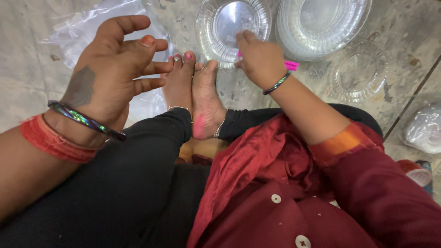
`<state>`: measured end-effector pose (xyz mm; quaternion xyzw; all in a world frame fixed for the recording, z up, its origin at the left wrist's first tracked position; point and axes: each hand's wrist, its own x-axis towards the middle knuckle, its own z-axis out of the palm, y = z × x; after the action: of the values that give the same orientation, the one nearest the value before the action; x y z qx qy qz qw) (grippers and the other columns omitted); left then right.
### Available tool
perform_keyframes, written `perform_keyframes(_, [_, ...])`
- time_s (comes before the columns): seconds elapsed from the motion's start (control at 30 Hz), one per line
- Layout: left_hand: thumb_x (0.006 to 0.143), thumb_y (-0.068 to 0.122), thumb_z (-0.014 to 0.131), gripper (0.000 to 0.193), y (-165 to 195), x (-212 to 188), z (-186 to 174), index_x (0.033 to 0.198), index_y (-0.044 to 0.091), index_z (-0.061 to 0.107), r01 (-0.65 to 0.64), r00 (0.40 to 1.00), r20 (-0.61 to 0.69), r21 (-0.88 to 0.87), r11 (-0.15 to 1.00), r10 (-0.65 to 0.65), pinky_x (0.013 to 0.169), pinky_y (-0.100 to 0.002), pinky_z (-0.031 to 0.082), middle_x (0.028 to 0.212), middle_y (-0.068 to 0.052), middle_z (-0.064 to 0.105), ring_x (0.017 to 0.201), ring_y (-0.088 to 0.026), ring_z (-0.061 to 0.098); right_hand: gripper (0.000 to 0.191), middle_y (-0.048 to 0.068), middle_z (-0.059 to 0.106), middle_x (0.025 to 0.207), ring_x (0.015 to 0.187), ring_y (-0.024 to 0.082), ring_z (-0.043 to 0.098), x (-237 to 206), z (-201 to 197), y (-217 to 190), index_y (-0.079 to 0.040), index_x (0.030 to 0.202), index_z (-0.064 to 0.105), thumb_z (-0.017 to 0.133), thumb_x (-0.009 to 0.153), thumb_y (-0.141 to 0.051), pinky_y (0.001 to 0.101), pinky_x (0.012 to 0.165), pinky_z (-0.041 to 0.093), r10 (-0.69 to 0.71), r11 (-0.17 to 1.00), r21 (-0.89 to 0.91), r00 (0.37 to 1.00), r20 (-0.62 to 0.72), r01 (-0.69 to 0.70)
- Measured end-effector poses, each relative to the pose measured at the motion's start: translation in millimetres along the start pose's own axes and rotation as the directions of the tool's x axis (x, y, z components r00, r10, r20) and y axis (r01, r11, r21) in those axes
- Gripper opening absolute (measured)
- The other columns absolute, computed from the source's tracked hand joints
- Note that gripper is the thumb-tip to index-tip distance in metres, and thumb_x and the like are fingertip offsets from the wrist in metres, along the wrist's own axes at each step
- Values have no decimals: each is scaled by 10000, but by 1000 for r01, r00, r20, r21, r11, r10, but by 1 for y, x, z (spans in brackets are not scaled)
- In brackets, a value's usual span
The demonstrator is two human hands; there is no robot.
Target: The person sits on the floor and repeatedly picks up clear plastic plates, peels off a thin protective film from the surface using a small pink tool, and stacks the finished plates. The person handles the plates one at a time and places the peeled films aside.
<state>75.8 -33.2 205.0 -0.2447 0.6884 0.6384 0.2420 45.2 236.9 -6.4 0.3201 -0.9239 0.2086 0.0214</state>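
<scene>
Bowl point(232, 27) of clear plastic lies on the floor point(27, 55) just beyond the toes, under the right hand point(259, 59), which touches its rim, fingers curled. Left hand point(117, 69) hovers open, empty, farther off.

A home or small workshop where work is done seated on the floor: a stained, bare concrete floor point(27, 69) carries stacked clear plastic bowls point(321, 23), a single bowl point(232, 27), plastic bags point(82, 32) and tape rolls point(415, 172).
</scene>
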Motion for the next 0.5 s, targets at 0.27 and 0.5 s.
perform_keyframes(0.27, [1004,243,601,490,4,3,0,1440,80,447,39,999,5,8,999,-39,842,-338,597,1284,-142,662,1009,-196,703,136,100,716,1100,908,300,723,-3,14,-1,-108,1124,686,610,1020,-152,442,742,562,57,997,-66,945,321,-37])
perform_keyframes(0.5, [1001,236,591,504,7,2,2,1451,70,438,52,999,10,26,998,-52,850,-340,595,1291,-139,656,1028,-196,699,404,240,612,1237,662,312,693,0,12,-1,27,1257,645,612,877,-107,436,513,525,22,997,-77,977,214,-6])
